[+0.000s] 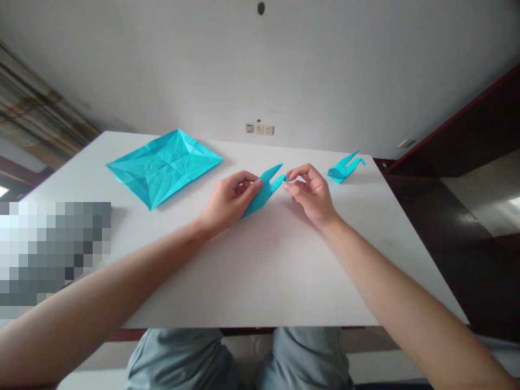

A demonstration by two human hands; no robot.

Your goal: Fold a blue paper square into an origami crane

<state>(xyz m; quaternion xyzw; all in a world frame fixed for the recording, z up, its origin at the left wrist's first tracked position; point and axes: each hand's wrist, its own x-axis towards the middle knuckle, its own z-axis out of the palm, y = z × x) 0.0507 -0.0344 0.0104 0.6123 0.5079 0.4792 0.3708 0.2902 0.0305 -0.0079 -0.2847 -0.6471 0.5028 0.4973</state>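
Note:
Over the middle of the white table, a folded blue paper crane [260, 199] is held between my two hands. My left hand [235, 195] pinches its body, thumb on the near face and the other fingers partly hidden behind. With thumb and forefinger, my right hand [311, 190] grips the bent tip of one of its two narrow points. The other point sticks up freely. To the right stands a second blue paper crane [344, 169], with its head bent down. On the left lies a creased, unfolded sheet of blue paper [164, 165].
The white table [260, 287] reaches back to a pale wall with sockets [259, 129]. A pixelated area [49, 249] covers something at the left edge. My legs [182, 357] are beneath the front edge. A patterned curtain [40, 108] hangs at left.

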